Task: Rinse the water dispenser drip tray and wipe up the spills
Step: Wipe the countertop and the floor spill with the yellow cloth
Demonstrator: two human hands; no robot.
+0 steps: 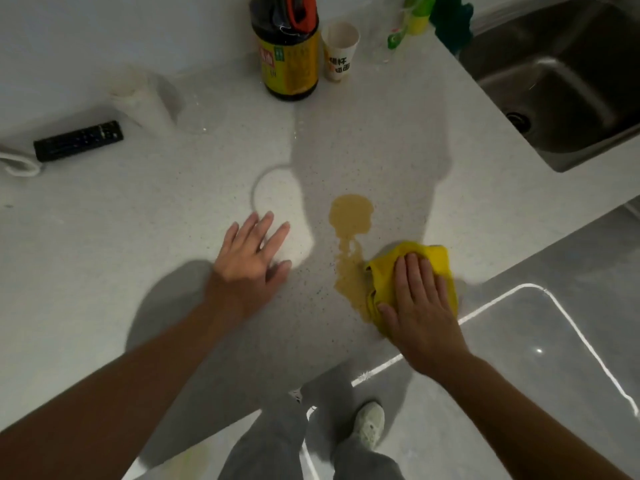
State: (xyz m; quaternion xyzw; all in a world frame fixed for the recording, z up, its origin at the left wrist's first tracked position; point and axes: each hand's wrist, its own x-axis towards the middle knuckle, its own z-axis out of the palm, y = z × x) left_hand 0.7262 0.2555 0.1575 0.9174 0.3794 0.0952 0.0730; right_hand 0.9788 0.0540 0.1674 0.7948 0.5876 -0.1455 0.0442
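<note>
A brownish-yellow spill (350,233) runs across the pale speckled counter (138,216), from a round pool down toward the front edge. My right hand (420,306) lies flat on a crumpled yellow cloth (415,258), pressing it onto the counter at the spill's lower right edge. My left hand (251,254) rests palm down on the counter, fingers spread, left of the spill and holding nothing. A clear water puddle (277,199) with a curved outline lies just beyond its fingertips. No drip tray is visible.
A dark sauce bottle (289,53) and a paper cup (339,53) stand at the back. A steel sink (561,81) is at the upper right, green items (415,15) beside it. A black remote (79,140) lies at the left, near a white roll (142,98).
</note>
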